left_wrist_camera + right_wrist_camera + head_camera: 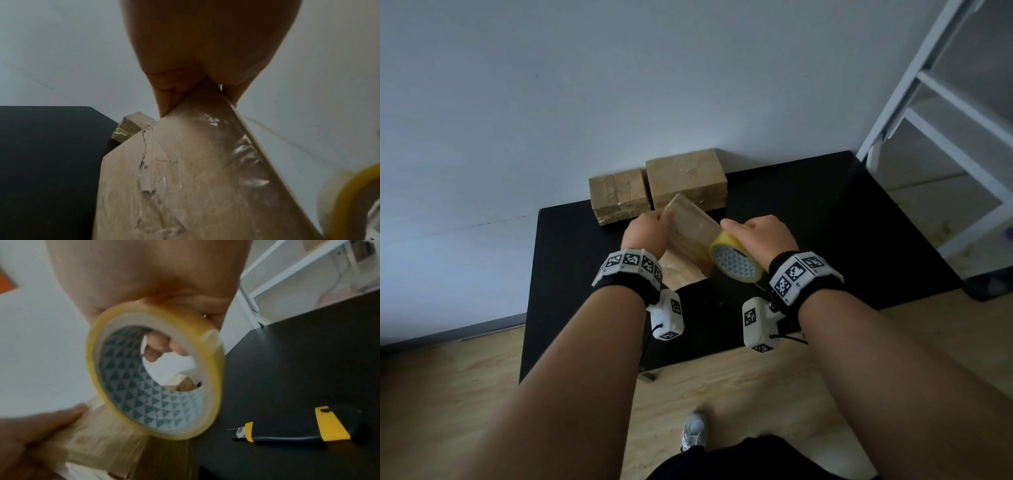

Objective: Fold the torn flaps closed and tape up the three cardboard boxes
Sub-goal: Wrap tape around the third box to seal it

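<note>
Standing at a black table (808,219), the person tilts a box (688,236) up on its near edge, close to the table's middle. Their left hand (647,231) grips the box's far top corner, thumb on one face and fingers (164,84) curled on the other. Their right hand (765,236) is wrapped round a yellow-edged tape roll (736,262), fingers hooked through its core, holding it against the box's right side. A clear strip of tape (693,219) runs from the roll across the box's upper face to the left hand. Wrinkled tape already shines on the box's side in the left wrist view.

Two more boxes sit at the far edge against the wall (517,102), touching or nearly so: a small box (618,192) on the left and a bigger box (685,174) on the right, both closed.

A black and yellow knife (298,430) lies on the table to the right of the roll, its blade tip out. A white frame (941,102) stands beyond the table's right end.
</note>
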Demonstrator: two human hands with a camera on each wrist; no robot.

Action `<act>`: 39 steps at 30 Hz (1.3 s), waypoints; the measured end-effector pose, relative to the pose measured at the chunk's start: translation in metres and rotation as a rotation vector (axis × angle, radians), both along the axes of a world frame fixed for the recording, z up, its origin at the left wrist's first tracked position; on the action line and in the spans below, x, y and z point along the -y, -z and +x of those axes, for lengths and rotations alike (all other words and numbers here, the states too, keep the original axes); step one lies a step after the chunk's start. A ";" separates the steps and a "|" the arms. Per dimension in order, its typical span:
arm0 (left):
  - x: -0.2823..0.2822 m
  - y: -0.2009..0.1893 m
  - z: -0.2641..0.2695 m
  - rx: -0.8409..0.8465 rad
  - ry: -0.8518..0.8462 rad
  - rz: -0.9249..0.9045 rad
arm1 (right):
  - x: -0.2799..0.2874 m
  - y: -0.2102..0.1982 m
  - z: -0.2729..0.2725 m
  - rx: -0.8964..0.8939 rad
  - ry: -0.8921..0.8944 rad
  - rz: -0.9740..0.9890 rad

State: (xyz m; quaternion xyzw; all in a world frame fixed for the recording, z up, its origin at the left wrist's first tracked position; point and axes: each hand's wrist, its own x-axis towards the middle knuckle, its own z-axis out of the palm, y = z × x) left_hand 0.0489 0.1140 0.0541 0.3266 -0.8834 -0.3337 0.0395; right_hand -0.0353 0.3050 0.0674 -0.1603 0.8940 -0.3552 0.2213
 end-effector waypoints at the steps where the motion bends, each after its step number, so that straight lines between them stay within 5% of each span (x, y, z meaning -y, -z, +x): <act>1: 0.003 0.000 0.000 -0.003 -0.029 0.017 | -0.001 0.001 0.000 0.013 0.016 -0.070; 5: 0.010 0.003 -0.001 -0.004 -0.068 0.045 | -0.002 0.004 -0.001 -0.013 0.017 -0.143; 11: 0.016 0.002 -0.001 -0.010 -0.047 0.028 | -0.015 0.019 0.003 -0.039 -0.050 0.277; 24: 0.027 0.010 0.019 0.122 -0.150 -0.023 | 0.019 0.027 0.005 0.012 -0.126 0.240; 27: 0.022 0.016 0.019 0.139 -0.084 -0.230 | 0.032 0.032 0.007 0.017 -0.146 0.220; 33: -0.006 0.020 0.006 0.234 0.340 -0.460 | 0.047 0.034 0.005 -0.060 -0.188 0.192; 39: -0.008 0.025 0.001 0.328 0.296 -0.426 | 0.047 0.037 -0.002 -0.077 -0.197 0.178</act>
